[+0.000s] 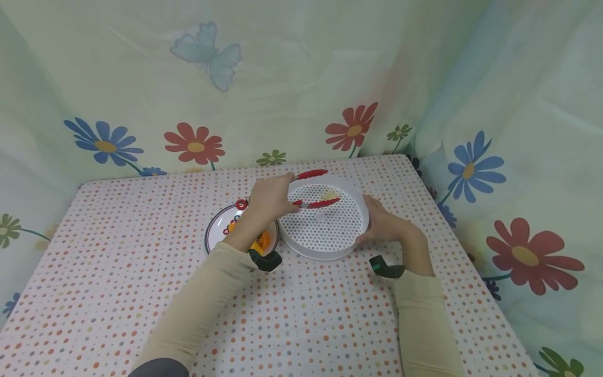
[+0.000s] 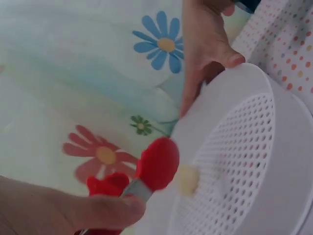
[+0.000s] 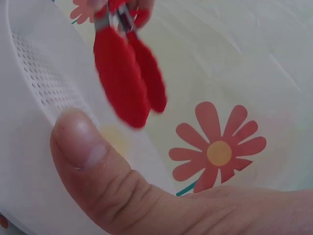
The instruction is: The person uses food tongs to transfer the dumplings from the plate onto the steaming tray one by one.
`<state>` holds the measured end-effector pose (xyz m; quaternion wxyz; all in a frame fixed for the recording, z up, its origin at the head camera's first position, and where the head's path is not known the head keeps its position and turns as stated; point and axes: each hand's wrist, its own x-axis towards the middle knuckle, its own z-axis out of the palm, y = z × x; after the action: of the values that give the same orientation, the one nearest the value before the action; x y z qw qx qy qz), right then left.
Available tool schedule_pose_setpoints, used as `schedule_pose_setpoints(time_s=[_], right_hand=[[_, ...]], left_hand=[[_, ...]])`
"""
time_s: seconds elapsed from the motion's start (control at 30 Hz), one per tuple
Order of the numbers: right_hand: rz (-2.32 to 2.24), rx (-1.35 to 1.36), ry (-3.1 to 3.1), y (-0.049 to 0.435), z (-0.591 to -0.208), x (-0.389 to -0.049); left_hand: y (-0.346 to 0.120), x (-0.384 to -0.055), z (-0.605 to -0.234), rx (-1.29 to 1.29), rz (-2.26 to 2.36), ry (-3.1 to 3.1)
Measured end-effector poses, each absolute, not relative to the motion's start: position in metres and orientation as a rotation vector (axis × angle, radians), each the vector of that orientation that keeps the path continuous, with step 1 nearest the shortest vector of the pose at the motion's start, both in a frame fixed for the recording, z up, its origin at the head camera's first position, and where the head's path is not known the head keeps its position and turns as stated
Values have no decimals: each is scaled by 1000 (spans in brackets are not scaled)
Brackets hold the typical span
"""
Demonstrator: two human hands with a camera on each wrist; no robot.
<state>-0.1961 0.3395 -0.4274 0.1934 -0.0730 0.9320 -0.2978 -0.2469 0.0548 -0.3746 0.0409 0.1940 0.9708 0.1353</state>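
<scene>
Left grip (image 1: 273,198): holding red-tipped metal tongs (image 1: 322,203), tips apart; likely light, springy, best held mid-arm. Below tips, white round perforated plastic tray (image 1: 320,230) on dotted-cloth bench (image 1: 292,314); likely light, stiff; take by wall, where right grip (image 1: 385,224) curves round.

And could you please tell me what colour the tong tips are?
The tong tips are red; they show best in the right wrist view.
</scene>
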Motion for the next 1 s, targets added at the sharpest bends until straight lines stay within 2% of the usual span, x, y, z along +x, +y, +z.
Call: schedule_pose_setpoints(time_s=[0.27,0.53,0.8,1.0], right_hand=[[-789,-222,2597,335,-441,-196],[-778,-301,2667,344,-434,-202],[-831,-329,2642,348,-431,-202],[-870,-332,2628,342,-432,-202]], left_hand=[[-54,-206,-380,606,611,2925],[-145,-175,-398,513,757,2928],[-176,-165,-420,461,686,2990],[-183,-171,-424,631,571,3082]])
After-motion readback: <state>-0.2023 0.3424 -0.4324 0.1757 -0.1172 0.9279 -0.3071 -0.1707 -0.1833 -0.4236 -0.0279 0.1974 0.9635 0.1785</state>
